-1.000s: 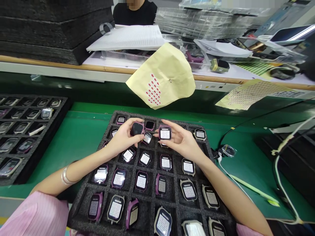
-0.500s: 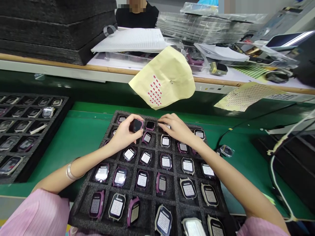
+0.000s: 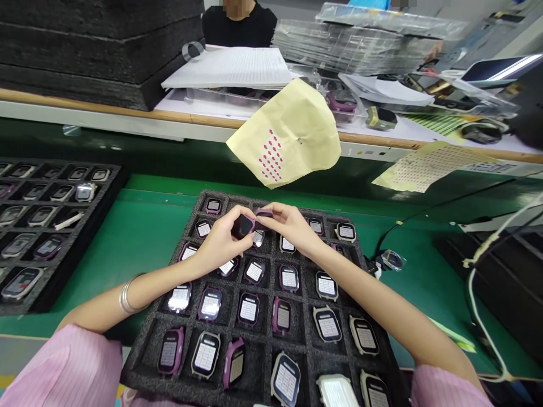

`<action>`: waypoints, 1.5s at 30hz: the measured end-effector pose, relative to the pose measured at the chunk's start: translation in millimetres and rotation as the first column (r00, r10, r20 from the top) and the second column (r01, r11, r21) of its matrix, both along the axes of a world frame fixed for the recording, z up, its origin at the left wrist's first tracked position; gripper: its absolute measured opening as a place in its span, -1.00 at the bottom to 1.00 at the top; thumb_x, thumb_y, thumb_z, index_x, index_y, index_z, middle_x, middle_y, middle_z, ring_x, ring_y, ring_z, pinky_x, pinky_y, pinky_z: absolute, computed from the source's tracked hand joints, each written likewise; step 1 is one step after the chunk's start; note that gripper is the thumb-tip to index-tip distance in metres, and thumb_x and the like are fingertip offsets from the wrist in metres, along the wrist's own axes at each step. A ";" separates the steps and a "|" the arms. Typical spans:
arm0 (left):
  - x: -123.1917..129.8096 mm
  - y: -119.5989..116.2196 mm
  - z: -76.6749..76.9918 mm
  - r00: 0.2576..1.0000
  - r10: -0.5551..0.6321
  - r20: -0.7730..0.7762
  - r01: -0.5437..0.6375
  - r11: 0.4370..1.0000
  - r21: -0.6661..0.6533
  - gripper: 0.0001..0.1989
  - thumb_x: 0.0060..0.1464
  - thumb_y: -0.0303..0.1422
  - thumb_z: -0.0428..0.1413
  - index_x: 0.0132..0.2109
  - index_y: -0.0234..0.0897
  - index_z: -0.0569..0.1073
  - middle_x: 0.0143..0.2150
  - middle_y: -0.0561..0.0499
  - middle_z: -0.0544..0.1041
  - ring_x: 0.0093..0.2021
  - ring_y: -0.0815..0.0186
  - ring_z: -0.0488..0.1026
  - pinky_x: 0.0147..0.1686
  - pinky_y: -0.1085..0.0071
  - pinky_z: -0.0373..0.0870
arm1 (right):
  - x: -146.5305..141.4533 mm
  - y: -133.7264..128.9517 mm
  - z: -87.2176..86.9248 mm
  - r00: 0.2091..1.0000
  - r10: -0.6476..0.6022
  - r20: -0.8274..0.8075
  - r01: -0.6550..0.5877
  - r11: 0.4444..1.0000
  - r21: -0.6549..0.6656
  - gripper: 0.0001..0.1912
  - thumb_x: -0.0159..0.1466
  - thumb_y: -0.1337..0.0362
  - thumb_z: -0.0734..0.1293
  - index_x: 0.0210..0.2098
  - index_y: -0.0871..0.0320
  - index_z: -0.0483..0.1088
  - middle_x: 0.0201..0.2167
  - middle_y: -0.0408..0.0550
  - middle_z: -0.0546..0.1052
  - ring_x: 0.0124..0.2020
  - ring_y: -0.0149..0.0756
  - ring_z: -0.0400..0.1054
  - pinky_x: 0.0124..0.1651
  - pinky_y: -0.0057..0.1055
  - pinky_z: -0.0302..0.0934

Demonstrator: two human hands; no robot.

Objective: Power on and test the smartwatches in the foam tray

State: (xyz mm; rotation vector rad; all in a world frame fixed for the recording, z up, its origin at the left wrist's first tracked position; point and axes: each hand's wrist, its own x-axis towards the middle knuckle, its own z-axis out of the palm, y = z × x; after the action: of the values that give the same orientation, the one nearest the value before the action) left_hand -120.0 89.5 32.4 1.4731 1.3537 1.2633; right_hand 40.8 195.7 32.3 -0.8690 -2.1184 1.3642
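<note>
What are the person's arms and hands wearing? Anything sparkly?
The left sleeve and right sleeve are pink, with fine ribbed lines. A shiny silver bangle circles the left forearm. The left hand and right hand wear no gloves.

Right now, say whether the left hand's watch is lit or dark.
Dark: the watch in the left hand shows black, unlike lit screens in the tray.

Dark-screened watch point(image 3: 246, 225): partly behind left hand point(image 3: 224, 237)
Side tray point(image 3: 98, 207): cut by left edge
Watch screens point(image 3: 248, 310): text too small
</note>
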 end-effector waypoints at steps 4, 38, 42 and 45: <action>0.5 -2.4 2.9 1.000 -0.012 -0.005 0.012 1.000 0.007 -0.78 0.04 -0.49 0.09 -0.13 -0.23 0.33 -0.25 0.09 0.34 -0.56 0.54 0.31 -0.66 0.64 0.35 | 17.2 -20.9 17.1 0.922 -0.072 -0.380 -0.146 0.845 -0.514 -0.79 0.26 0.18 0.39 -0.20 0.15 0.38 -0.16 0.03 0.59 -0.13 -0.17 0.50 0.04 -0.11 0.33; 12.8 -17.6 5.6 0.997 -0.065 0.051 0.068 0.995 -0.069 -0.76 0.05 -0.48 0.09 -0.10 -0.21 0.34 -0.20 0.03 0.34 -0.39 0.40 0.39 -0.55 0.54 0.50 | 51.6 -39.8 5.5 0.884 0.014 -0.468 -0.357 0.666 -0.655 -0.61 0.20 0.29 0.47 0.02 0.08 0.46 -0.18 0.04 0.60 -0.17 -0.17 0.53 -0.01 -0.21 0.32; 11.3 -16.4 4.1 0.992 -0.108 0.067 0.114 0.989 -0.099 -0.79 0.02 -0.48 0.09 -0.15 -0.23 0.33 -0.21 0.03 0.32 -0.45 0.43 0.35 -0.65 0.56 0.47 | 50.7 -39.4 4.7 0.901 -0.022 -0.433 -0.300 0.690 -0.658 -0.61 0.16 0.29 0.49 -0.01 0.09 0.49 -0.17 0.05 0.60 -0.16 -0.17 0.52 -0.04 -0.24 0.33; 10.2 -15.0 5.1 0.993 -0.082 0.083 0.090 0.991 -0.103 -0.79 0.01 -0.46 0.10 -0.15 -0.23 0.33 -0.21 0.03 0.31 -0.41 0.40 0.35 -0.64 0.54 0.49 | 50.9 -38.9 7.6 0.915 -0.048 -0.400 -0.246 0.719 -0.650 -0.59 0.13 0.25 0.51 -0.02 0.10 0.50 -0.15 0.05 0.60 -0.16 -0.13 0.52 -0.04 -0.19 0.34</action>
State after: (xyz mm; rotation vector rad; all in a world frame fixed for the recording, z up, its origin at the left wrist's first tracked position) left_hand -109.8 74.5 37.5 1.3789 1.2729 1.1639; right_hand 91.7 156.8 39.9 -0.6453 -1.3409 2.2455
